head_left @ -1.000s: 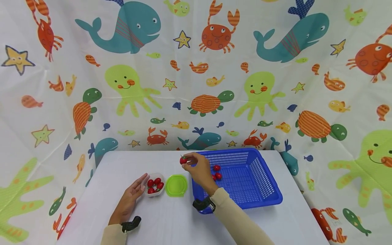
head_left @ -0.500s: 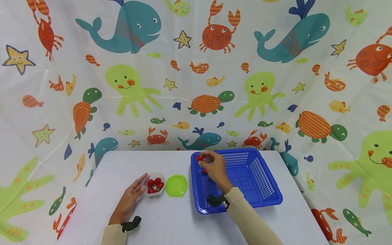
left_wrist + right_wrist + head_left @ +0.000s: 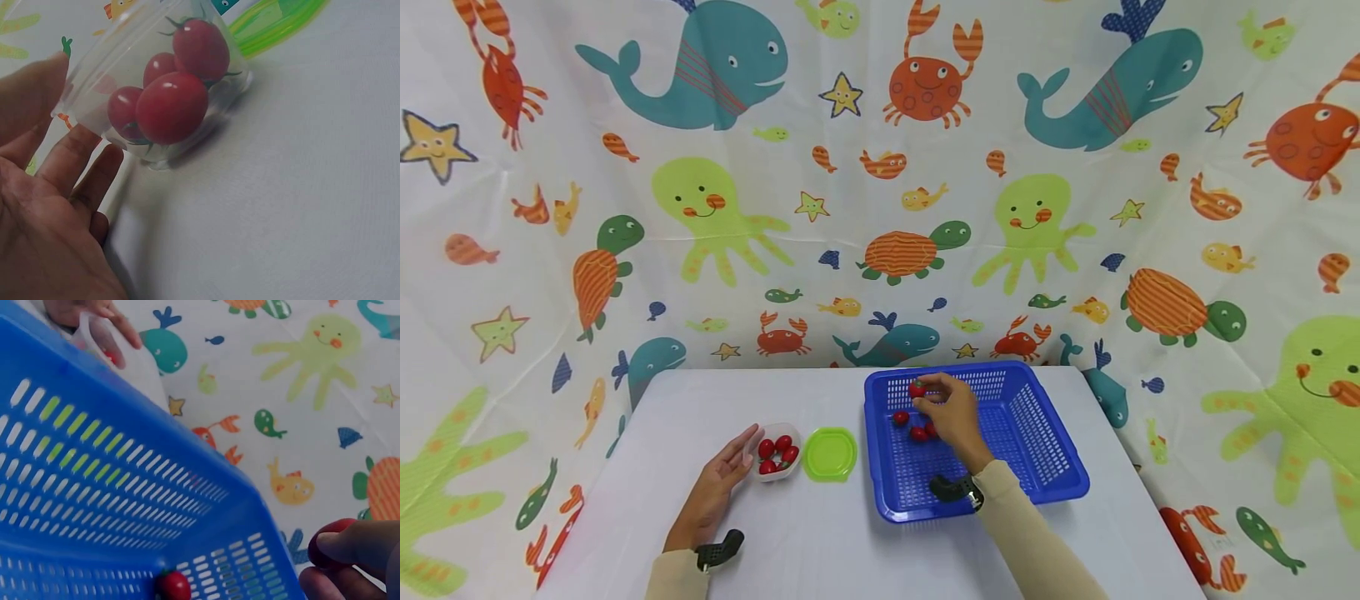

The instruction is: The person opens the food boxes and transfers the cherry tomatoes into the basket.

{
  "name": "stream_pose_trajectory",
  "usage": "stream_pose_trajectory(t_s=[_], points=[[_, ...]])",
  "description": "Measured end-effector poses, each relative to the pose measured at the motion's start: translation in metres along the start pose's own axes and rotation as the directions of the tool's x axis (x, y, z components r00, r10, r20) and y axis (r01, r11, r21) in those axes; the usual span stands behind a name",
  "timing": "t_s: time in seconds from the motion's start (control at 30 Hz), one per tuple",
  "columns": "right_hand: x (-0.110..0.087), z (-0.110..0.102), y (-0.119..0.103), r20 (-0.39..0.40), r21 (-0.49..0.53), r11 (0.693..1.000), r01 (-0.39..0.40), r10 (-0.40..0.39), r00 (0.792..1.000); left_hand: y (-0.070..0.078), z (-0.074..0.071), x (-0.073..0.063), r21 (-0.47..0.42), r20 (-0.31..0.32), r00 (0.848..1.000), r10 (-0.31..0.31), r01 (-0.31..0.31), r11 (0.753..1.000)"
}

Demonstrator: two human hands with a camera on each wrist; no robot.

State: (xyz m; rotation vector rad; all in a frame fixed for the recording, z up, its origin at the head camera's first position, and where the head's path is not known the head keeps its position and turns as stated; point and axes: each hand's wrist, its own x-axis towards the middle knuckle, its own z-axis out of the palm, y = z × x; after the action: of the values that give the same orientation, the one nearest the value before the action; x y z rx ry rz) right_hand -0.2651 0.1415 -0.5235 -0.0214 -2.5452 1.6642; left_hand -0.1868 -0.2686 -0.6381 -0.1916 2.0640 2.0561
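My right hand pinches a cherry tomato between thumb and fingers, above the back left part of a blue plastic basket. In the right wrist view that tomato is partly covered by the thumb. Inside the basket lie 3 more cherry tomatoes, one partly hidden by my right hand. My left hand rests at the left side of a small clear container, its fingers fairly straight and touching the wall. Several cherry tomatoes with green stems sit in the container.
A bright green lid lies flat on the white table between the container and the basket. Behind the table and at both sides hangs a white curtain printed with sea animals.
My right hand has moved right with the pinched tomato, from beside the basket's left edge to over its inside. My left hand and the container have stayed in place.
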Motion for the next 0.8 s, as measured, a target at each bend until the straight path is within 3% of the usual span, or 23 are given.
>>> stream_pose_trajectory(t_s=[0.43, 0.8], points=[[0.004, -0.012, 0.021, -0.017, -0.026, 0.996, -0.082, 0.082, 0.996, -0.001, -0.001, 0.001, -0.011, 0.01, 1.0, 0.018, -0.018, 1.0], [0.012, -0.022, 0.039, 0.039, -0.002, 0.986, -0.169, 0.169, 0.985, -0.002, -0.002, 0.001, -0.002, 0.004, 1.0, 0.017, -0.017, 1.0]])
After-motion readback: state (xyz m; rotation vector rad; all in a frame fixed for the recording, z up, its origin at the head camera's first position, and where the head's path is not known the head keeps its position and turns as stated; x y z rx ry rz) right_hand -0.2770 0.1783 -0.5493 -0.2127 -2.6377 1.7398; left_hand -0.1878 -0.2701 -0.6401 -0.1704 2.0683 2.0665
